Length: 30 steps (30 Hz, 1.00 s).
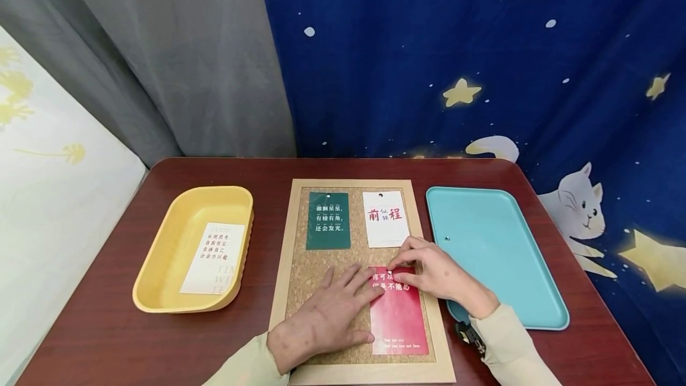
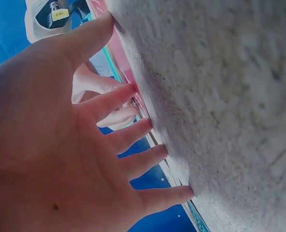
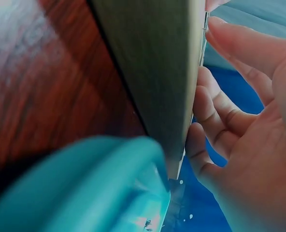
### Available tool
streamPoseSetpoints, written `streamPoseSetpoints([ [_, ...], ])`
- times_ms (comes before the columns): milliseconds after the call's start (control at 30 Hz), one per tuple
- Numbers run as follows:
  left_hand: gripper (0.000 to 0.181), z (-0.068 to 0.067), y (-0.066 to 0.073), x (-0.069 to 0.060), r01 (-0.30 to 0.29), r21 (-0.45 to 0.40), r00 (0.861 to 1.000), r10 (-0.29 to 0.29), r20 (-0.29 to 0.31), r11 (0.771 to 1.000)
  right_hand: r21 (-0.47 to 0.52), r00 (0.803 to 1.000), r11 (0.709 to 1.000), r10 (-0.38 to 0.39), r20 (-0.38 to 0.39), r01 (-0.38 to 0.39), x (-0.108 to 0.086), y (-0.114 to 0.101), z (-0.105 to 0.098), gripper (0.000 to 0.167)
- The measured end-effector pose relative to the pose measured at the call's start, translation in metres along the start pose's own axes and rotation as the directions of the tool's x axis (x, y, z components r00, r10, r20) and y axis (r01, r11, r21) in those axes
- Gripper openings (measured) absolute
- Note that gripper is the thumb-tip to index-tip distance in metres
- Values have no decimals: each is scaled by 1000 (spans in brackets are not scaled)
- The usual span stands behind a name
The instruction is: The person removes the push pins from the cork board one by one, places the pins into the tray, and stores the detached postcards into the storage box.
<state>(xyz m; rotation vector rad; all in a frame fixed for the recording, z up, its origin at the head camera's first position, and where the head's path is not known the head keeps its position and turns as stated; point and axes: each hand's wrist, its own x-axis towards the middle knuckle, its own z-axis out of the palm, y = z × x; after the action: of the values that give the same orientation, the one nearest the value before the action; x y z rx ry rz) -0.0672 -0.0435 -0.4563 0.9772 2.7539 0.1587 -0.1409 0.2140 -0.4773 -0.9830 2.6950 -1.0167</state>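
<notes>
My left hand (image 1: pixel 332 314) rests on the cork board (image 1: pixel 321 273) with spread fingers. Its thumb and fingertips touch the left edge of a red card (image 1: pixel 399 320) with white writing. At that card's top, my right hand (image 1: pixel 436 270) pinches a small push pin (image 1: pixel 390 273) between thumb and forefinger; the fingers hide most of it. In the right wrist view, the other right-hand fingers (image 3: pixel 208 108) lean against the board's wooden frame (image 3: pixel 181 96). Above the red card, a green card (image 1: pixel 328 222) and a white card (image 1: pixel 384 228) each have a small pin at the top.
On the left stands a yellow basket (image 1: pixel 161 255) with a white printed card (image 1: pixel 211 261) inside. To the right lies a teal tray (image 1: pixel 498 255) with one small pin (image 1: pixel 447 237) in it. The dark red table (image 1: pixel 96 326) reaches back to the curtains.
</notes>
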Motion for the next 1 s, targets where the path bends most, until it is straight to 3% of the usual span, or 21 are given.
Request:
streamPoseSetpoints([
  [300, 81, 0, 1, 0, 2, 15, 1000, -2, 3, 1000, -12, 1000, 1000, -2, -9, 2, 3, 2, 3, 16],
  [1000, 79, -1, 2, 1, -14, 4, 1000, 14, -7, 1000, 21, 995, 995, 98, -6, -97, 7, 1, 3, 12],
])
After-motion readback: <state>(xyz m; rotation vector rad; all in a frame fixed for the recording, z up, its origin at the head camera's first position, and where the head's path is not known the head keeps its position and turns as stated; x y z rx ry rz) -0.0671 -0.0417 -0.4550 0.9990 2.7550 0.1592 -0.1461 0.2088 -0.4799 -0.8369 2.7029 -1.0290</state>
